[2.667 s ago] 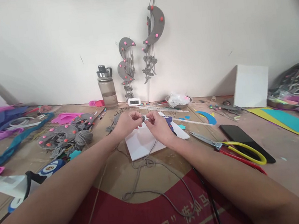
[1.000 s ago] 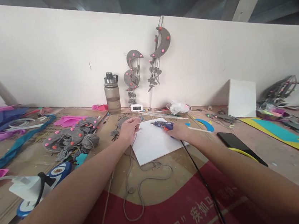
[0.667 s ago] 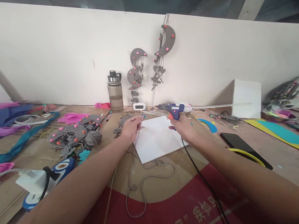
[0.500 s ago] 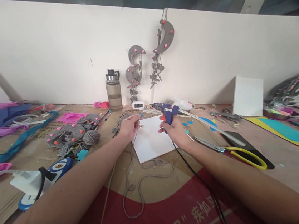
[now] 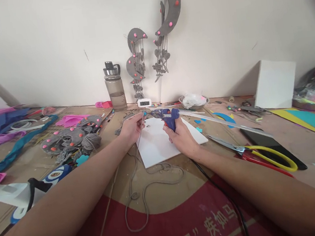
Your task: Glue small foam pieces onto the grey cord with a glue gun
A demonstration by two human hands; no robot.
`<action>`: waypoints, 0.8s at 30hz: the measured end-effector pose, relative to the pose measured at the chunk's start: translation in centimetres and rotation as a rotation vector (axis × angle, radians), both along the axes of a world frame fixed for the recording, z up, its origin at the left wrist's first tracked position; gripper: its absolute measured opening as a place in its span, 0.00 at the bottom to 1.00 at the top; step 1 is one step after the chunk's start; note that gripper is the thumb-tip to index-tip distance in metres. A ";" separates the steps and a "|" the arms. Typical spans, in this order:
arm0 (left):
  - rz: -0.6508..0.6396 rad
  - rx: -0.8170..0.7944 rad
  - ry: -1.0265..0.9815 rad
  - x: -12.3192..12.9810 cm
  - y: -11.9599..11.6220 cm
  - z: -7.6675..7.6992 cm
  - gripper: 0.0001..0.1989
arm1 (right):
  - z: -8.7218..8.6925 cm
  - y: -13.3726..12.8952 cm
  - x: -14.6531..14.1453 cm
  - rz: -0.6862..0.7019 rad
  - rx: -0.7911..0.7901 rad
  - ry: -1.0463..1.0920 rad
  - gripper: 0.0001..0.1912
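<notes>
My left hand (image 5: 133, 129) pinches a small blue piece (image 5: 145, 113) over the far left part of a white board (image 5: 157, 144). A grey cord (image 5: 144, 189) runs down from these fingers and lies in loops on the cardboard. My right hand (image 5: 180, 135) is wrapped round the handle of a blue glue gun (image 5: 170, 117). Its nozzle points left, close to the blue piece; whether they touch is too small to tell. A long clear glue stick (image 5: 220, 120) sticks out of the gun's back.
Yellow-handled scissors (image 5: 272, 154) lie on a black phone (image 5: 274, 146) at the right. A bottle (image 5: 116, 90) and small clock (image 5: 144, 103) stand behind. Grey felt pieces with yarn (image 5: 71, 139) lie left. Grey moon hangings (image 5: 172, 12) hang on the wall.
The glue gun has turned level and moved its nozzle closer to my left fingers. The view has tilted down, showing less above the wall.
</notes>
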State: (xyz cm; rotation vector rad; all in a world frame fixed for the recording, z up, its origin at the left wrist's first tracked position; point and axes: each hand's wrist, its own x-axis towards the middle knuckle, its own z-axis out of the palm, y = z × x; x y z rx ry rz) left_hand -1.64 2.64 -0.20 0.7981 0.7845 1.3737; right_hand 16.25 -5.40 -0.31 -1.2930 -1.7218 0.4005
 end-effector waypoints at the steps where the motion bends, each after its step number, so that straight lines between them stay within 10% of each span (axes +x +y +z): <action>1: 0.002 0.003 0.006 0.0 0.0 0.0 0.04 | 0.1 -0.1 0.0 0.004 -0.007 -0.002 0.16; 24: -0.030 0.115 0.122 0.3 0.0 -0.8 0.10 | 0.3 -0.3 -0.2 -0.054 0.014 -0.121 0.19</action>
